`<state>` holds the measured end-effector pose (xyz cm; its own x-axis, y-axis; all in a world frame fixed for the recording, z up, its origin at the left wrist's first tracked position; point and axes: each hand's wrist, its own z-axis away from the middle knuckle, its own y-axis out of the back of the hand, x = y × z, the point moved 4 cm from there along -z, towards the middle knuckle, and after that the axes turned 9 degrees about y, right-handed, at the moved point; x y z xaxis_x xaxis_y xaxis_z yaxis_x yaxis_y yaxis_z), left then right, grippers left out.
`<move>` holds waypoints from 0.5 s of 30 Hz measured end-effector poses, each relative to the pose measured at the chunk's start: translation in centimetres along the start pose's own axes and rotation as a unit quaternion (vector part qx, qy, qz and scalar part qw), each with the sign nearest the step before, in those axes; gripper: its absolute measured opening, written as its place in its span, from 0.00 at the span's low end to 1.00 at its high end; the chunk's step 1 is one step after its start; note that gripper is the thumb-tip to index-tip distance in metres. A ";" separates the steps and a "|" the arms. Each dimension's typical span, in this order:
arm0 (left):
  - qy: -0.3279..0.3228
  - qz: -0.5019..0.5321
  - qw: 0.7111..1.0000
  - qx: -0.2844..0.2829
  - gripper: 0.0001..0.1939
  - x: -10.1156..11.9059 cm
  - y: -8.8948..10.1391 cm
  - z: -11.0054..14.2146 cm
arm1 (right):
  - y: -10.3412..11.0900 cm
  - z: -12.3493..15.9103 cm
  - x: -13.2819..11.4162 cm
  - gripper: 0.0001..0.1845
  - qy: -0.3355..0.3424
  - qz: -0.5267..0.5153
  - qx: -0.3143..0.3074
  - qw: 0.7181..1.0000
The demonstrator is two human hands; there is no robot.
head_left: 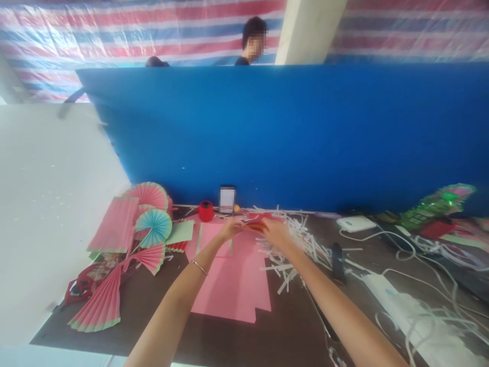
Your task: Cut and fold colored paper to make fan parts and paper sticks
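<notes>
Above the back part of the pink paper sheets [225, 290], my left hand [231, 229] and my right hand [275, 233] come close together. Between them is a small red piece [254, 224] that looks like folded paper, pinched at its left end by my left fingers and at its right end by my right fingers. Its exact folds are too blurred to tell. Under my left wrist lies a pink sheet with pale green edges [214, 239]. Thin white paper strips [305, 244] are heaped beside and behind my right hand.
Pink and green paper fans [101, 303], with a blue fan [154, 228], crowd the left. A red tape roll [205, 211] and a phone [227, 199] stand before the blue partition [267, 132]. White cables [416, 250], a white box [356, 224] and a power strip [393, 298] occupy the right.
</notes>
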<state>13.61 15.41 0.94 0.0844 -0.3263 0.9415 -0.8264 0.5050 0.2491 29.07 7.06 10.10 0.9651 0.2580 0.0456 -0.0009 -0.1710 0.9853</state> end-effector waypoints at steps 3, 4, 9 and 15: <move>-0.006 -0.009 1.000 -0.003 0.13 -0.5 0.1 0.0 | -0.5 -0.1 -0.5 0.13 0.050 0.024 -0.005 0.998; -0.008 -0.012 1.000 -0.005 0.13 -0.6 0.1 0.1 | -0.6 -0.1 -0.7 0.13 0.064 0.031 -0.005 0.997; -0.005 -0.027 0.999 -0.021 0.11 -0.9 0.1 0.2 | -0.8 -0.3 -1.2 0.14 0.103 0.065 -0.009 0.993; 0.009 -0.026 0.999 -0.036 0.11 -1.2 -0.2 -0.4 | -0.3 -0.4 -1.1 0.11 0.142 0.079 -0.019 0.987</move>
<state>13.88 16.00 -0.13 0.1372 -0.3401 0.9303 -0.7778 0.5446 0.3137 27.87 7.24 9.88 0.8399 0.4879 0.2379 -0.1605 -0.1954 0.9675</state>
